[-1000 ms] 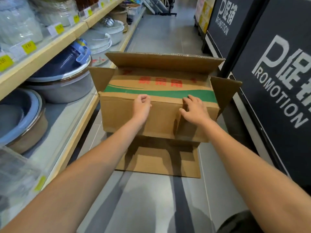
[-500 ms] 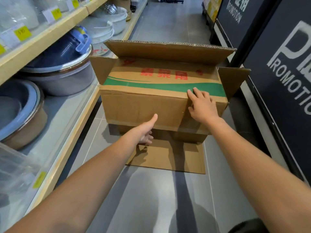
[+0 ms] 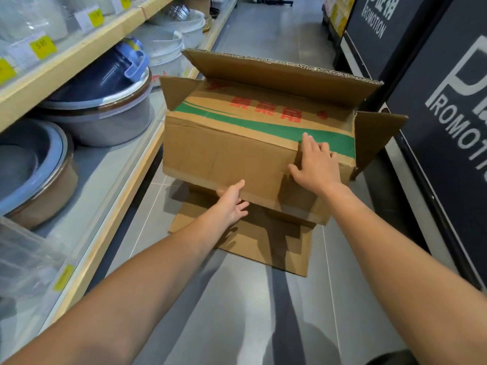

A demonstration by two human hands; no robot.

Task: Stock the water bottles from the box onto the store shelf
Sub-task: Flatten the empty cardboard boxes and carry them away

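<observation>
Lower than a second ago, the left hand [image 3: 232,204] has dropped from the top front edge of the brown corrugated cardboard box [image 3: 224,154] to its bottom front edge, and the box has swung so that its left end sits further from the camera.

Underfoot runs the grey tiled aisle floor [image 3: 224,312]. On the left stands the wood-edged store shelf [image 3: 87,48], with a grey lower deck below it. On the right, dark promotion panels with white lettering [image 3: 434,127] line the aisle.

Between them the box stands with its far flap and side flaps raised; a green band and red characters cross the near flap, which is folded in and hides the contents. It rests on a flattened brown cardboard sheet [image 3: 263,246] lying on the floor.

Large grey and blue plastic basins [image 3: 100,119] sit on the lower deck, just beside the box's left end.

The right hand [image 3: 316,167] lies flat on the near top corner, fingers straight across the green band. The left hand grips the bottom edge, thumb on the front face, fingers tucked beneath.

Yellow price tags [image 3: 43,47] hang along the shelf edge.
</observation>
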